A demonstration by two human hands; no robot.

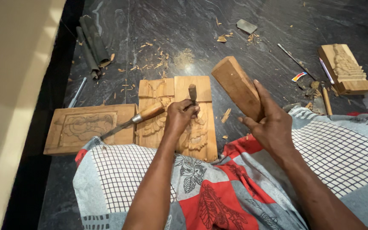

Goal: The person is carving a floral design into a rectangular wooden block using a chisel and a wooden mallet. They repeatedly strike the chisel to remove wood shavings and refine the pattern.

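The carved wooden panel (194,127) is lying on the dark stone floor (192,38), just in front of the person's lap, with its long axis running from near to far. The left hand (180,116) is clenching a chisel (192,94) that is standing almost upright on the panel, handle end up. The right hand (273,125) is grasping a wooden mallet block (237,87), which is raised to the right of the chisel and tilting toward the far left. A second chisel (135,119) is resting across the panel's left edge, pointing at another carved board (86,127) on the left. A small carved block (346,68) is lying at the far right.
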